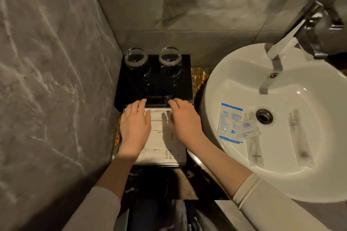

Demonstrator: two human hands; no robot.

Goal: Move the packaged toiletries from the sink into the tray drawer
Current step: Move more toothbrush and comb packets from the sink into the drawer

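Dim, warm-toned frame. Brightest area is the sink [234,73] at 3 o'clock, with small glare spots on its bowl. Tap [317,24] at 2 o'clock is smeared and soft, with specular streaks. Hard shadows fall beside the hands on the drawer [159,137] at centre. Wide-angle bending is visible at the edges. 6 o'clock is nearly black. Wall [47,62] at 9 o'clock is blurred.

Cream long sleeves [262,197], pushed up
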